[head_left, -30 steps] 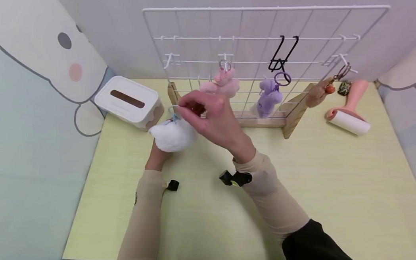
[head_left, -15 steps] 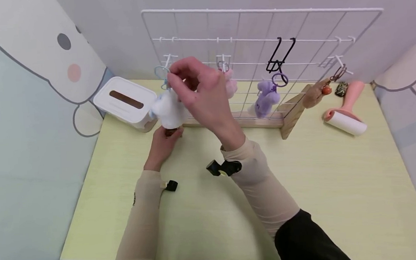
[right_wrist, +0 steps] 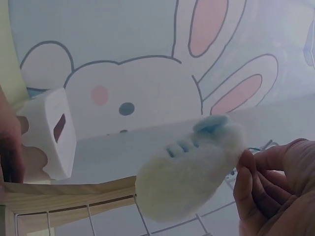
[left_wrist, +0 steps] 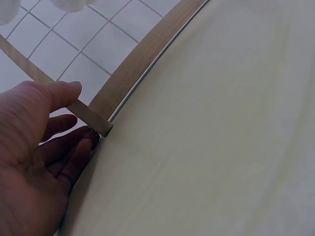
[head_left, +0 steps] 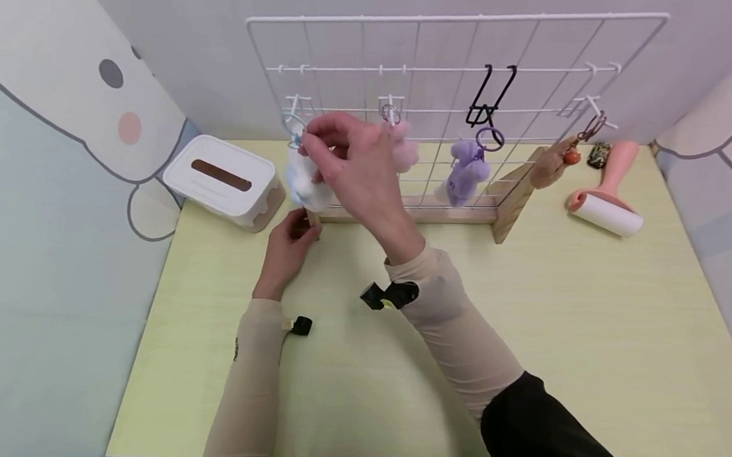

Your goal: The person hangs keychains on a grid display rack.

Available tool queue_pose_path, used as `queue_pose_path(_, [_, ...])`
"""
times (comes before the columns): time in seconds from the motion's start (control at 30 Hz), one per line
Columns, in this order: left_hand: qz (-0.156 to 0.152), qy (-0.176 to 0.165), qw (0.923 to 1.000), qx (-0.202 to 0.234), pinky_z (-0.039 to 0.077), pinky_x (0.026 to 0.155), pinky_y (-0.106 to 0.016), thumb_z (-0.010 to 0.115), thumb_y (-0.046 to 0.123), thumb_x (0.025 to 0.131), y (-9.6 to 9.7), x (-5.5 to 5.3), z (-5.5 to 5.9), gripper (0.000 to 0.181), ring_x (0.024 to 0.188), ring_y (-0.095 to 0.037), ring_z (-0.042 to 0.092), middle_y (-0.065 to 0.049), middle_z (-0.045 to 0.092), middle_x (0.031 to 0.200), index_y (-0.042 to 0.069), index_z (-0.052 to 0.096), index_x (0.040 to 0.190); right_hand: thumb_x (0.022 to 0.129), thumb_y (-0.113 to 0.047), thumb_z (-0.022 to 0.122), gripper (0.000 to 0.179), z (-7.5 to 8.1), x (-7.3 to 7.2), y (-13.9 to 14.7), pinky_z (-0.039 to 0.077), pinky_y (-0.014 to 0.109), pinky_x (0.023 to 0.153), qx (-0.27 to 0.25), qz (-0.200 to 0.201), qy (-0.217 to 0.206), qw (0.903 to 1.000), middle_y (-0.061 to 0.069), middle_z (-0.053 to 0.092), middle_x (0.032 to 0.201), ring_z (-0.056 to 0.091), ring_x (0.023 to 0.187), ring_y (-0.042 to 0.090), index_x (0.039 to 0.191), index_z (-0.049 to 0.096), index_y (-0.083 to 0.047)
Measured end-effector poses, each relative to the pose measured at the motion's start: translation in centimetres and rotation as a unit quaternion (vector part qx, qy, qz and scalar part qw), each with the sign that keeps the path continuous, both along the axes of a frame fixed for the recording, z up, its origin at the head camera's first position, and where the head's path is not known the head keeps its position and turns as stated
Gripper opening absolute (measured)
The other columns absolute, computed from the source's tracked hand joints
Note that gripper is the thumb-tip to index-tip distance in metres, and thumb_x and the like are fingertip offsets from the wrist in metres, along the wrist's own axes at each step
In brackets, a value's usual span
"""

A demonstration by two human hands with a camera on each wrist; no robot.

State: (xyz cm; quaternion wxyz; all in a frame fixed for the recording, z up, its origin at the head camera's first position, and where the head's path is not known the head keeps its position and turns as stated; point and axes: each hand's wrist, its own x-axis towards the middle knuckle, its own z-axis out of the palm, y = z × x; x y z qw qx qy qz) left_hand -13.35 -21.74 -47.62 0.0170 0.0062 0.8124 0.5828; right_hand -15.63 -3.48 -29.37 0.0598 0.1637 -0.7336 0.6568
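Observation:
My right hand pinches a white plush keychain with pale blue stripes, near the cord at its top. The plush hangs beside the fingers at the rack's left end. Its light blue ring overlaps the leftmost white hook; whether it sits on the hook I cannot tell. Low down, my left hand grips the wooden foot of the white wire rack, thumb on one side and fingers curled on the other.
A pink plush, a purple plush and a brown plush hang farther right, along with a black hook. A white tissue box stands left of the rack. A pink-handled lint roller lies at the right.
My right hand has lifted the white plush up and back to the leftmost hook, with the ring now overlapping it. My left hand, earlier mostly hidden behind the plush, now shows at the wooden foot.

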Motion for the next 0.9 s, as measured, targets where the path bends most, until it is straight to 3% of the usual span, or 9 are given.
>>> queue_pose_path(0.3, [-0.004,-0.003,0.9999,0.01,0.052,0.091,-0.023,0.067,0.014,0.105,0.2,-0.2,-0.4,0.042,0.112,-0.032,0.066,-0.024,0.069,0.124,0.0,0.06,0.143,0.1,-0.006,0.07,0.009,-1.6,0.8,0.8,0.055,0.026,0.064,0.032,0.002,0.008,0.9995,0.008,0.076,0.091,0.066,0.065,0.017,0.104,0.075,0.0])
queue_pose_path(0.43, [-0.005,-0.005,0.9999,0.007,0.051,0.092,-0.026,0.067,0.014,0.105,0.4,-0.3,-0.5,0.041,0.113,-0.034,0.065,-0.024,0.069,0.124,0.0,0.06,0.143,0.099,-0.005,0.07,0.009,-2.6,1.4,1.2,0.056,0.025,0.063,0.052,-0.001,0.048,0.9975,0.009,0.076,0.092,0.066,0.066,0.014,0.103,0.075,0.002])
queue_pose_path(0.57, [-0.002,-0.011,0.9999,-0.001,0.051,0.098,-0.036,0.067,0.015,0.105,0.6,-0.3,-0.5,0.043,0.117,-0.034,0.064,-0.022,0.068,0.129,0.002,0.059,0.146,0.098,-0.003,0.069,0.007,-4.4,2.4,2.3,0.051,0.023,0.057,0.078,-0.013,0.102,0.9917,0.009,0.075,0.086,0.062,0.061,0.011,0.098,0.075,0.002])
queue_pose_path(0.63, [-0.001,-0.014,0.9999,-0.003,0.05,0.101,-0.042,0.067,0.016,0.105,0.7,-0.2,-0.5,0.046,0.119,-0.034,0.064,-0.022,0.067,0.133,0.003,0.058,0.148,0.098,-0.003,0.069,0.007,-5.6,3.0,3.2,0.048,0.023,0.054,0.095,-0.019,0.109,0.9893,0.008,0.075,0.084,0.061,0.06,0.009,0.098,0.075,0.0])
queue_pose_path(0.73, [0.005,-0.016,0.9998,-0.007,0.049,0.103,-0.044,0.068,0.016,0.105,0.7,0.0,-0.5,0.047,0.12,-0.035,0.064,-0.022,0.066,0.136,0.003,0.057,0.149,0.099,-0.006,0.069,0.007,-7.8,4.1,4.9,0.046,0.024,0.051,0.122,-0.022,0.074,0.9896,0.007,0.075,0.082,0.062,0.058,0.009,0.099,0.075,-0.002])
queue_pose_path(0.9, [0.01,-0.005,0.9998,-0.014,0.049,0.096,-0.032,0.067,0.015,0.105,0.3,0.2,-0.2,0.045,0.118,-0.037,0.064,-0.023,0.066,0.133,0.001,0.058,0.147,0.1,-0.009,0.07,0.009,-11.6,5.1,8.4,0.049,0.023,0.051,0.179,-0.044,0.021,0.9827,0.006,0.076,0.083,0.065,0.06,0.012,0.099,0.076,-0.003])
